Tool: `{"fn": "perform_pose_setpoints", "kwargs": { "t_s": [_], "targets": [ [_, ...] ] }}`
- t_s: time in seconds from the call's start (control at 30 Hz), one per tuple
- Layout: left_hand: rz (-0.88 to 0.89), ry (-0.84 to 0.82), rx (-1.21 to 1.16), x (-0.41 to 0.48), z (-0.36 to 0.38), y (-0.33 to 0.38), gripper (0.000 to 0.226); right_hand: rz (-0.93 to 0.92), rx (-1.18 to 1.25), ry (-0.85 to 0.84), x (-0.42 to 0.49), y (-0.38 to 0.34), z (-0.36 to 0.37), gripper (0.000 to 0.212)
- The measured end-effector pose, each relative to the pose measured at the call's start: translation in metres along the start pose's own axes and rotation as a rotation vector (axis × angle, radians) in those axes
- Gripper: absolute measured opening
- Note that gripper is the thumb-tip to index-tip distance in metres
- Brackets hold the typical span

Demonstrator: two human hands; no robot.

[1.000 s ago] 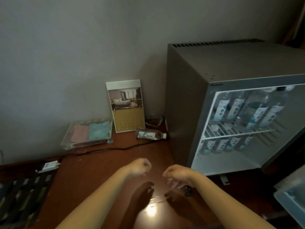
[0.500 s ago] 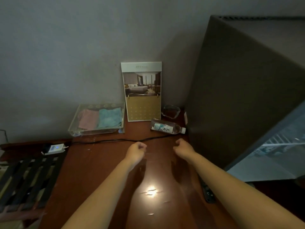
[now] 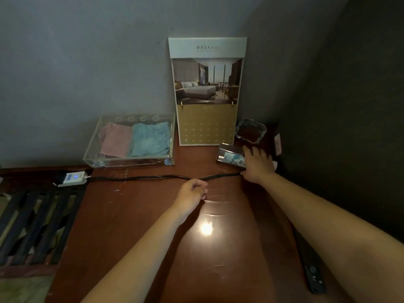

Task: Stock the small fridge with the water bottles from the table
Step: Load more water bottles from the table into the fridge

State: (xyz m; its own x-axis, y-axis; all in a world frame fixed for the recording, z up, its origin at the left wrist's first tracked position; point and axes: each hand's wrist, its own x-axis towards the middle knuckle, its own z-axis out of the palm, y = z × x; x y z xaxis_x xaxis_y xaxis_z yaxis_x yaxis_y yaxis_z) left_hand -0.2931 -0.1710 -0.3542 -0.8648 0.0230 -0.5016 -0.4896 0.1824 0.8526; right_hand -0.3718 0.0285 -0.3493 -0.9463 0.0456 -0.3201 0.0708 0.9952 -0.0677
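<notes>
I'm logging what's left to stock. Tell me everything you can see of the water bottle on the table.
The water bottle is clear plastic with a white-and-blue label, lying on its side on the brown table, base pointing left, just in front of the calendar and glass ashtray. The right hand lies over its neck end, fingers spread, hiding that part. A black cable runs nearby.

Bottle [image 3: 230,157] hemmed: calendar [image 3: 207,119], glass dish [image 3: 251,130] behind; fridge wall [image 3: 341,127] right.
</notes>
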Motion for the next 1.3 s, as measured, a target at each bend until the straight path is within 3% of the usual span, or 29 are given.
{"fn": "perform_pose_setpoints", "kwargs": {
  "t_s": [0.17, 0.37, 0.8, 0.87, 1.0, 1.13, 1.2, 1.3],
  "targets": [
    [-0.035, -0.005, -0.042, 0.004, 0.001, -0.009, 0.019, -0.015, -0.040, 0.026, 0.014, 0.001, 0.000, 0.090],
    [-0.069, -0.009, -0.051, -0.006, 0.007, -0.015, 0.018, -0.046, -0.076, -0.009, 0.014, 0.000, -0.012, 0.069],
    [-0.122, 0.058, -0.012, -0.050, 0.000, -0.003, 0.019, 0.010, 0.034, 0.081, -0.068, -0.013, -0.001, 0.066],
    [-0.051, 0.100, 0.095, -0.059, 0.004, 0.000, 0.037, -0.028, 0.030, 0.069, -0.087, -0.019, -0.005, 0.064],
    [0.195, 0.190, 0.635, -0.080, 0.015, 0.011, 0.082, -0.217, -0.071, 0.038, -0.130, -0.027, -0.022, 0.054],
    [0.237, 0.012, 1.023, -0.103, 0.030, 0.021, 0.090, -0.444, -0.229, 0.022, -0.179, -0.029, -0.047, 0.049],
    [0.258, -0.063, 0.947, -0.123, 0.042, 0.020, 0.087, -0.508, -0.305, 0.026, -0.203, -0.025, -0.061, 0.054],
    [0.294, -0.079, 0.600, -0.159, 0.060, 0.013, 0.072, -0.558, -0.409, 0.038, -0.236, -0.011, -0.081, 0.051]
  ]
}}
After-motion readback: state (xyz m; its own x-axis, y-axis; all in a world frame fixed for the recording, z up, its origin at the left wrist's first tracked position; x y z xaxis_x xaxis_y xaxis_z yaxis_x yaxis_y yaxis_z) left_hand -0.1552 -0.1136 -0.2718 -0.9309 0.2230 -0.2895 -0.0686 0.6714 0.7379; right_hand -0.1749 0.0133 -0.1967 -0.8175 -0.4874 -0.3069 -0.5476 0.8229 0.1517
